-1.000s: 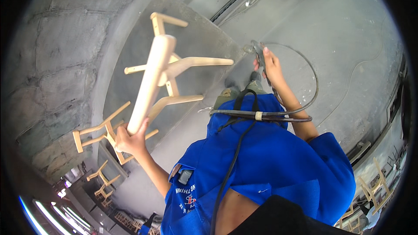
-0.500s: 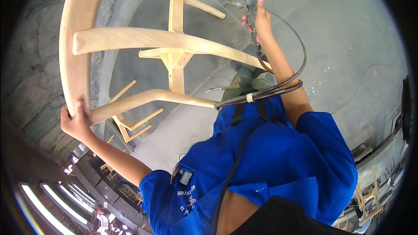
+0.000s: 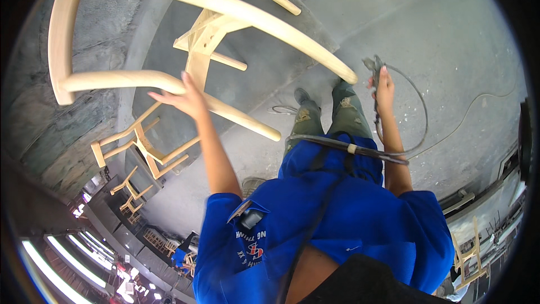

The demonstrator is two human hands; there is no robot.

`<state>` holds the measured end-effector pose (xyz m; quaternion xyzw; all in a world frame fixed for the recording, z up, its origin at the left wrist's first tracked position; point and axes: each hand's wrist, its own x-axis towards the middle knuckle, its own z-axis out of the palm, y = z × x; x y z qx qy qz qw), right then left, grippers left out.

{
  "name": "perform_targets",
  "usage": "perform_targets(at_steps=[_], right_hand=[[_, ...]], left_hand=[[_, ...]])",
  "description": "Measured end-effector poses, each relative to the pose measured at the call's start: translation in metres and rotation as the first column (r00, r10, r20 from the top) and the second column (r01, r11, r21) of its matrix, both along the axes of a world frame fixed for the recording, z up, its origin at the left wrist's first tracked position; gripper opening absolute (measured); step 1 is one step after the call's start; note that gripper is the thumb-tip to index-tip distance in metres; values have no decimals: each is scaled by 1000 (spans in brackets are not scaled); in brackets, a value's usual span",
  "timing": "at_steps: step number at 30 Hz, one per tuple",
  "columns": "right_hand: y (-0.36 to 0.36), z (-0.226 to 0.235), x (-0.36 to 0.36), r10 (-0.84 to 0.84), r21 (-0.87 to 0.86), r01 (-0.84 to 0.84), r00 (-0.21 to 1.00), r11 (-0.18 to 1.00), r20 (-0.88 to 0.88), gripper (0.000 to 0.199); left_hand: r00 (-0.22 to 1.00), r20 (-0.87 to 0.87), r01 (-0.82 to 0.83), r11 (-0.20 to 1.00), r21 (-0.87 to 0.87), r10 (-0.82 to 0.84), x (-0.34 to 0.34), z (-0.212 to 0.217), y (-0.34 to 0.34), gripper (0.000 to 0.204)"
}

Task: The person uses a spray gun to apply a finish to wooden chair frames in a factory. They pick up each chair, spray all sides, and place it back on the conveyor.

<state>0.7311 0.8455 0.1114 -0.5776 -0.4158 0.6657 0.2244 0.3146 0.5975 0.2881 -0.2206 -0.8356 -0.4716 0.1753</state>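
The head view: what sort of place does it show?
Probably a furniture workshop: a pale wooden frame by the left hand, a hosed, gun-like tool in the right hand, and more wooden frames beyond.

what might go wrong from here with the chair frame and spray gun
The left grip is spread open at the wooden chair frame's lower curved leg, not closed around it, so the frame might swing or slip if bumped.

The hose loops loosely from the spray gun in the right grip and could snag if that arm swings.
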Motion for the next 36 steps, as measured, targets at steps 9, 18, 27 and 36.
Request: perform_targets(at_steps=[9, 18, 27, 36], right_hand=[[-119, 14, -108, 235, -146, -222, 969, 964, 78, 63], [-171, 42, -400, 255, 64, -262, 805, 963, -537, 66], [-216, -34, -449, -37, -334, -108, 917, 936, -398, 58], [-259, -71, -364, 61, -286, -100, 988, 953, -142, 63]], left_hand=[[712, 701, -158, 983, 94, 47, 42, -134, -101, 37], [657, 753, -118, 990, 74, 22, -18, -100, -99, 31], [663, 748, -76, 992, 101, -25, -24, -113, -111, 31], [658, 749, -76, 984, 160, -72, -38, -107, -112, 37]])
